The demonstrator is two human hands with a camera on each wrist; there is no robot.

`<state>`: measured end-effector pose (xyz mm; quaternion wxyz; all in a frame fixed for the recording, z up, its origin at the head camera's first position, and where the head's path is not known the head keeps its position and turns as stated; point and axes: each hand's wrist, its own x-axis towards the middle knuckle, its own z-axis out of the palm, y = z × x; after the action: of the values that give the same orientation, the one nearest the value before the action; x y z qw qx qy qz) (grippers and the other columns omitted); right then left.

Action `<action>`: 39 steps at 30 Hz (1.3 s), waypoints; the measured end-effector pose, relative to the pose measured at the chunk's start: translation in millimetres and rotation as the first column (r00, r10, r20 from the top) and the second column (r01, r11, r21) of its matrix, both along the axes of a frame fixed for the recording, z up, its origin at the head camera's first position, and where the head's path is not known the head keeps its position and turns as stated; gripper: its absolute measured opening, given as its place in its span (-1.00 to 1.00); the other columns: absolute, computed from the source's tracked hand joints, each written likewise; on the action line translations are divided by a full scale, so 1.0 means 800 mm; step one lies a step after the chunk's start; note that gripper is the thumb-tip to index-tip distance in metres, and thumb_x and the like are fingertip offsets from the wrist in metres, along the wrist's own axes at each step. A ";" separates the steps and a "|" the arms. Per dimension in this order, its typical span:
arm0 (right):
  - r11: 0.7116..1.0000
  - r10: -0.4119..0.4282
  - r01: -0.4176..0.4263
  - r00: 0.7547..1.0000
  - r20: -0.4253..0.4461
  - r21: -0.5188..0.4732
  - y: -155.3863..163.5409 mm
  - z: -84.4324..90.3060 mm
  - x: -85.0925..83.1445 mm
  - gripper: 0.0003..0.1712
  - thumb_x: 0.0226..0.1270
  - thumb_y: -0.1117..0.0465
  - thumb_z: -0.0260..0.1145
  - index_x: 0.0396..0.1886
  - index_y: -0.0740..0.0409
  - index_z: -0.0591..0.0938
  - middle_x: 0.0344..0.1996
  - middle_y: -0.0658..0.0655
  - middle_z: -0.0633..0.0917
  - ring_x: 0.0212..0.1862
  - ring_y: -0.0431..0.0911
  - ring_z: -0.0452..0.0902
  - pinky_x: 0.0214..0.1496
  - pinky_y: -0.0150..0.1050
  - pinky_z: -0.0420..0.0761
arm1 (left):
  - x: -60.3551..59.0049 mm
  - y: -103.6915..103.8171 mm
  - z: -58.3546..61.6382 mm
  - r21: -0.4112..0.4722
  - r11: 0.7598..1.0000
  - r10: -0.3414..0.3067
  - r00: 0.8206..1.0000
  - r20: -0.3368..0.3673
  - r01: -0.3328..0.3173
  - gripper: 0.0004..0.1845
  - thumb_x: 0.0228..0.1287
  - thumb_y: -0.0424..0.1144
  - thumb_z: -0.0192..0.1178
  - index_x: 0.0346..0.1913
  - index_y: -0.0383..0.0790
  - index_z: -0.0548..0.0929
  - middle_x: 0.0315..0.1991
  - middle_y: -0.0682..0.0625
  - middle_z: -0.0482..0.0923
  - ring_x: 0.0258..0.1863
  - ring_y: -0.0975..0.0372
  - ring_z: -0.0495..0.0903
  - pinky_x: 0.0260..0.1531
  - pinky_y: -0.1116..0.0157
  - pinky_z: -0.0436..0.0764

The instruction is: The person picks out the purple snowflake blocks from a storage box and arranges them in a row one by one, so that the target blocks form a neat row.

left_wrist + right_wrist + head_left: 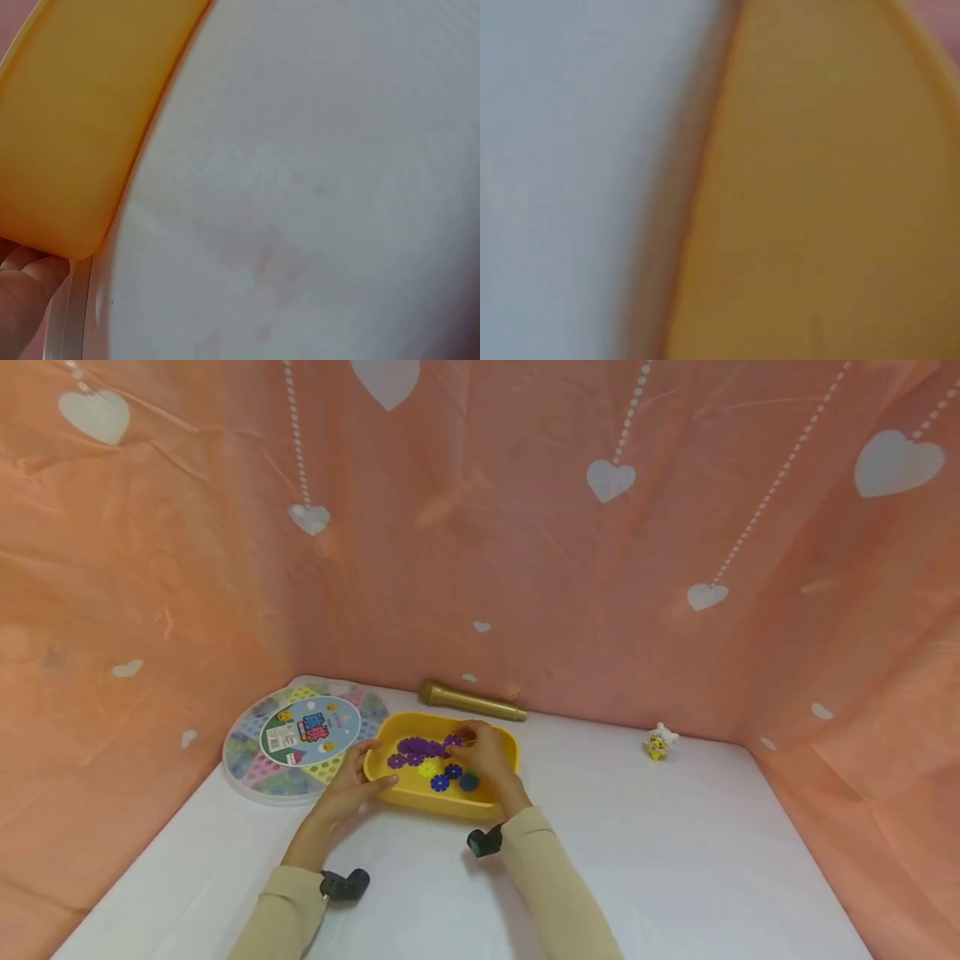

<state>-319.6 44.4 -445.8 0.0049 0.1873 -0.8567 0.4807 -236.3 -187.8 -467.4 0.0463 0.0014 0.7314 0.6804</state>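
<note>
- Yellow plastic tray (pixel 420 793), shallow and rounded, on white table (pixel 675 860) near the back wall, just beside round clear game box (pixel 247 760).
- Filled with small flat flower-shaped plastic discs (pixel 420 748), mostly purple, a few blue, one yellow-green.
- Left hand (pixel 352 781) at the tray's left edge, thumb along the rim, fingers curled round the wall; fingertips seen under the edge in the left wrist view (pixel 22 262).
- Right hand (pixel 480 752) inside the tray over the discs, fingertips bunched as if pinching a purple one; grasp itself too small to confirm.
- Right wrist view: blurred yellow wall (pixel 817 187) only.
- Risk, as a judgement: tray could tip or slide if the left hand pulls while the right presses down; light discs could spill over the low rim.
- Round blue label (pixel 310 730) on the game box: bold characters and cartoon figures, not legible.
- Gold microphone-shaped stick (pixel 471 702) behind the tray; small yellow-and-white toy figure (pixel 660 742) well apart to the right.
</note>
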 end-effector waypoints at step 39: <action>0.993 -0.121 0.122 0.992 -0.043 0.004 0.178 -0.028 0.078 -0.66 -0.06 0.35 0.49 -0.20 0.22 0.68 -0.30 0.09 0.68 -0.25 -0.08 0.60 -0.16 -0.34 0.66 | 0.000 0.000 0.005 -0.019 1.000 -0.014 0.999 0.032 0.015 -0.12 0.14 -0.32 0.29 0.40 -0.20 -0.05 0.46 -0.24 -0.13 0.43 -0.08 -0.07 0.32 0.08 0.19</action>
<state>-257.4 186.7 -468.3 0.0520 0.1452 -0.8677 0.4725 -236.0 -187.4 -463.2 0.0628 -0.0044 0.7371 0.6729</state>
